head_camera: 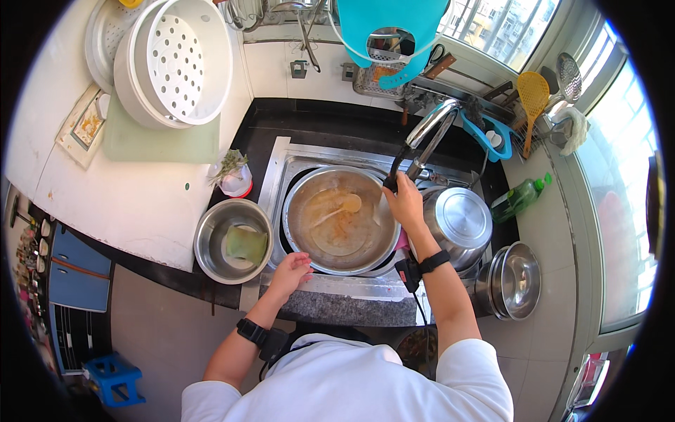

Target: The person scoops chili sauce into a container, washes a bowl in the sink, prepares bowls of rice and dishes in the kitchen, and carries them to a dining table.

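A wide metal basin sits in the steel sink, holding cloudy water and a pale spoon or ladle. At the basin's upper right, my right hand grips the black spray head of the chrome faucet; whether water flows from it is hard to tell. My left hand hovers at the basin's lower left rim, fingers slightly bent, holding nothing. Left of it stands a steel bowl with a green sponge or cloth inside.
An upturned steel pot sits right of the basin, near stacked metal bowls and a green detergent bottle. A plant in a white container stands behind the left bowl. A turquoise plastic item hangs above the sink.
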A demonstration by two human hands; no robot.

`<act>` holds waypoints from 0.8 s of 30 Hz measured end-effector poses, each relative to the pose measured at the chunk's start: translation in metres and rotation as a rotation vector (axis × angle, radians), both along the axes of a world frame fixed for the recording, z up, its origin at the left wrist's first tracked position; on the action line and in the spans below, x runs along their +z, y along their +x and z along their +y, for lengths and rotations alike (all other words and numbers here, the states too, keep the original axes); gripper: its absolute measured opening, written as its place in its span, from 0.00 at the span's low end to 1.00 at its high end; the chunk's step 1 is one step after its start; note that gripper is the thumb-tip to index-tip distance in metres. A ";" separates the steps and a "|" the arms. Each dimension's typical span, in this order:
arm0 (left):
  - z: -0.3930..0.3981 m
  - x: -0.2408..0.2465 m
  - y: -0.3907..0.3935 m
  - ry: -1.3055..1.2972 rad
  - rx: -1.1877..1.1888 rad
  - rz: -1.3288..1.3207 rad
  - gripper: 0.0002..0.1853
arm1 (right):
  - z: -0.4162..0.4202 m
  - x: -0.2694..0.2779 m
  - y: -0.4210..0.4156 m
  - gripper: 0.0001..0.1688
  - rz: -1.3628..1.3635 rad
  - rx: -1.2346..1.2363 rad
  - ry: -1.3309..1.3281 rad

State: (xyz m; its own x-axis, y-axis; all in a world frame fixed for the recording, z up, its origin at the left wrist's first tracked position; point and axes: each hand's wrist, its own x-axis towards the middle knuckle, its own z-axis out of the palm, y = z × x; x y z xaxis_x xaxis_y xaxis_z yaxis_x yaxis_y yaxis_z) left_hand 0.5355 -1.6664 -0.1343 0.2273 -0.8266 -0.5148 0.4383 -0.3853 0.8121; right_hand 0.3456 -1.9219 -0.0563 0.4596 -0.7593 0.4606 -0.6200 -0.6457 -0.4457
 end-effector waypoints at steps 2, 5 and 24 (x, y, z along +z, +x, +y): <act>0.001 -0.004 0.001 -0.002 -0.003 -0.001 0.16 | -0.006 -0.006 0.005 0.21 -0.054 -0.008 0.029; 0.003 -0.009 0.000 0.022 0.002 -0.065 0.17 | -0.013 -0.014 0.026 0.21 -0.197 -0.019 0.109; 0.015 -0.026 0.008 0.069 0.047 -0.018 0.16 | 0.029 -0.017 0.054 0.20 -0.628 0.365 0.804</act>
State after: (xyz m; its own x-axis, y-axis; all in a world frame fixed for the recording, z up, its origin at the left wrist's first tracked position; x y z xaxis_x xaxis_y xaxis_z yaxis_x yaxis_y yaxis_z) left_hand 0.5433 -1.6516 -0.1598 0.2748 -0.7773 -0.5660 0.4426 -0.4203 0.7921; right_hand 0.4000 -1.8926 -0.0733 0.5748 -0.8094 0.1203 0.0365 -0.1215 -0.9919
